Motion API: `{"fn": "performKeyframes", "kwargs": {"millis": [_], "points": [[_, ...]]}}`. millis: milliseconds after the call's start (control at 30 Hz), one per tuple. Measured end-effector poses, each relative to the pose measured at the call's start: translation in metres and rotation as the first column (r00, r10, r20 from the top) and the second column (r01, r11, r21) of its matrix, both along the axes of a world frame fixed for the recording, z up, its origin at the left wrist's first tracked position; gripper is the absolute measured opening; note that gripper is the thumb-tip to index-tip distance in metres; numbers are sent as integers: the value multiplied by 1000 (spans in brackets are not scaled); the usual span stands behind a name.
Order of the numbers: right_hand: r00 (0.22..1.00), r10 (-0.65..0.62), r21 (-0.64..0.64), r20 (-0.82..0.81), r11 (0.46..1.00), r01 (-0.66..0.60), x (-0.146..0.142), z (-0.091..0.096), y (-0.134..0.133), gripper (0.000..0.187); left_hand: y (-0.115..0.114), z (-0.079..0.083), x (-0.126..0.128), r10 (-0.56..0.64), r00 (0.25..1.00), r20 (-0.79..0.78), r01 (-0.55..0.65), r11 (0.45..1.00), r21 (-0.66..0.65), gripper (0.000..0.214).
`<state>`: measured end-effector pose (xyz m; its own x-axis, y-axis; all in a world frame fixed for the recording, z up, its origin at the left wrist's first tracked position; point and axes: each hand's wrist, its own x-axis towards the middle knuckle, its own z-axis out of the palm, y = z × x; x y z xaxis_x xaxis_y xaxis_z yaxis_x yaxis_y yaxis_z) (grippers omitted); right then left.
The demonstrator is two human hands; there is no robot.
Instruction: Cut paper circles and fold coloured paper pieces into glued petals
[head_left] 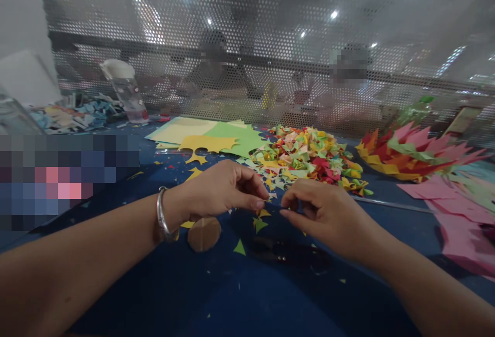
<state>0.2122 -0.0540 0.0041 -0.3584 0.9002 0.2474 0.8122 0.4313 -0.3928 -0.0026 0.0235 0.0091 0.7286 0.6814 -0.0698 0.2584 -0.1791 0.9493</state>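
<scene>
My left hand, with a silver bangle at its wrist, is closed in a pinch over the blue table. Facing it, my right hand is curled with thumb and forefinger close together. Whatever the fingertips hold, if anything, is too small to make out. Just below the gap between them lie small yellow and green paper scraps. A round brown cardboard disc rests under my left wrist, beside a green paper triangle. Dark-handled scissors lie in front of my right hand.
Behind my hands is a heap of folded coloured paper bits. Yellow and green sheets lie left of it. A spiky paper piece and pink sheets are at right. A bottle stands before a perforated screen.
</scene>
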Motion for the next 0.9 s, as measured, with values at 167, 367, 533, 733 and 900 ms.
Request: {"fn": "performKeyframes", "kwargs": {"millis": [167, 367, 533, 733, 900], "points": [[1000, -2, 11, 12, 1000, 1, 0, 1, -1, 4, -1, -1, -2, -20, 1000, -7, 20, 1000, 22, 15], [999, 24, -37, -34, 999, -25, -3, 4, -4, 12, -2, -4, -1, -51, 998, 32, 50, 998, 42, 16], [997, 22, -45, -68, 999, -26, -5, 5, -4, 16, 0, -5, 0, -55, 997, 52, 54, 999, 5, 18], [998, 37, -36, -59, 999, -39, -5, 5, -5, 12, -6, 2, 0, 1, 999, 47, 4, 996, -92, 15], [998, 41, -25, -57, 999, -43, -5, 6, -6, 13, -9, 4, 1, 27, 996, 80, -16, 990, -137, 13]]}}
